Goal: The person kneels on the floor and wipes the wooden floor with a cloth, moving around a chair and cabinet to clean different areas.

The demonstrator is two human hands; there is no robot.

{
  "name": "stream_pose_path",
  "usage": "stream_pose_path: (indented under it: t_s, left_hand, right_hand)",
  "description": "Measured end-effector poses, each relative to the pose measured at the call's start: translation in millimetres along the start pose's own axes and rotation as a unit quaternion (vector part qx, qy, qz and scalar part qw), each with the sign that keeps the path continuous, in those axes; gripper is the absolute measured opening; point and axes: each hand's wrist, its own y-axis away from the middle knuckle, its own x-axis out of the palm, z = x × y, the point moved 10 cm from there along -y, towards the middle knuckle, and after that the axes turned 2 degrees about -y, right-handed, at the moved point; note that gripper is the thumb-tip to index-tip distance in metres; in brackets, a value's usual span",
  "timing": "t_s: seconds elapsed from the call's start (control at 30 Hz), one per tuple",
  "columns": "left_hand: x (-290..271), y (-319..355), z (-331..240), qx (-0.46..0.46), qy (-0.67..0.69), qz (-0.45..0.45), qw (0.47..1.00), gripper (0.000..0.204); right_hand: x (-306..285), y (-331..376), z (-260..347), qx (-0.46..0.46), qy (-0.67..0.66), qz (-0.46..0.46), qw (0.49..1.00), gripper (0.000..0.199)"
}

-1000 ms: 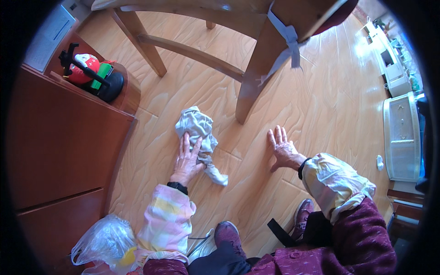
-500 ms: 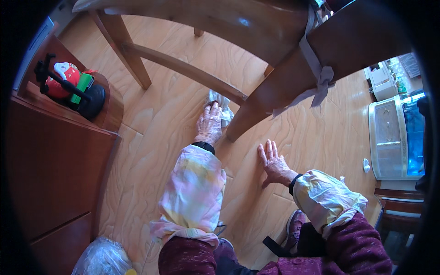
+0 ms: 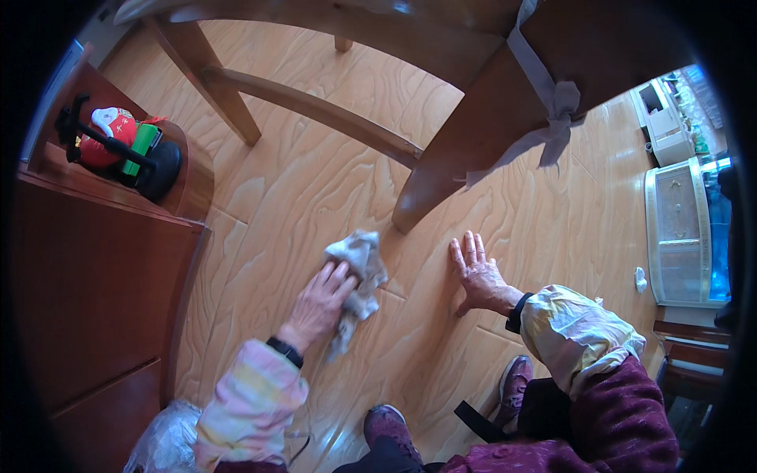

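Crumpled whitish-grey cloth (image 3: pixel 364 264) on the wood-patterned floor (image 3: pixel 268 260), left of centre, on the near side of a wooden chair leg (image 3: pixel 430 177) and apart from it. Cloth edges slightly blurred; a narrow tail trails toward the wearer.

Left hand (image 3: pixel 318 306) on the cloth's near left side, fingers bent and their tips against the fabric. Cannot tell whether they grip it or only press. Right hand (image 3: pixel 481 282) well to the right of the cloth, palm down on bare floor, fingers spread and holding nothing. Black band at each wrist; pastel oversleeves (image 3: pixel 576 327) on both forearms, maroon knit sleeve (image 3: pixel 623 414) above the right one.

Maroon shoes (image 3: pixel 386 426) below, one either side of the view's lower middle. Chair spans the top: a crossbar (image 3: pixel 315 114) between legs, a pale fabric strip (image 3: pixel 560 102) knotted round the frame.

Left side: reddish-brown cabinet (image 3: pixel 95 299); on its rounded end, a red-and-white figure (image 3: pixel 102 150), a green object (image 3: pixel 143 142) and a black stand (image 3: pixel 162 169). Clear plastic bag (image 3: pixel 165 437) at the cabinet's foot. Far right: white cabinet (image 3: pixel 680 232), small white object (image 3: pixel 640 278) on the floor just beside it.
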Motion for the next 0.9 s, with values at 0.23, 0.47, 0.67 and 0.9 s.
stream_pose_path:
  t_s: [0.23, 0.47, 0.67, 0.9]
  left_hand:
    - [4.1, -169.1, 36.0, -0.044, -0.045, -0.096, 0.993, 0.022]
    - [17.2, -111.9, 20.3, -0.079, -0.052, -0.063, 0.994, 0.021]
    - [-15.6, 2.6, 18.8, -0.17, -0.067, -0.042, 0.982, 0.028]
    - [0.8, -42.2, 51.8, -0.135, -0.022, -0.062, 0.989, 0.027]
  right_hand:
    - [-2.6, 1.4, 0.2, -0.001, -0.008, 0.007, 1.0, 0.146]
    - [-0.7, 3.1, -2.1, -0.008, -0.015, -0.002, 1.0, 0.149]
    - [6.2, -0.4, -5.5, 0.004, -0.018, 0.007, 1.0, 0.151]
    - [2.7, 0.7, -0.9, 0.007, -0.004, 0.015, 1.0, 0.149]
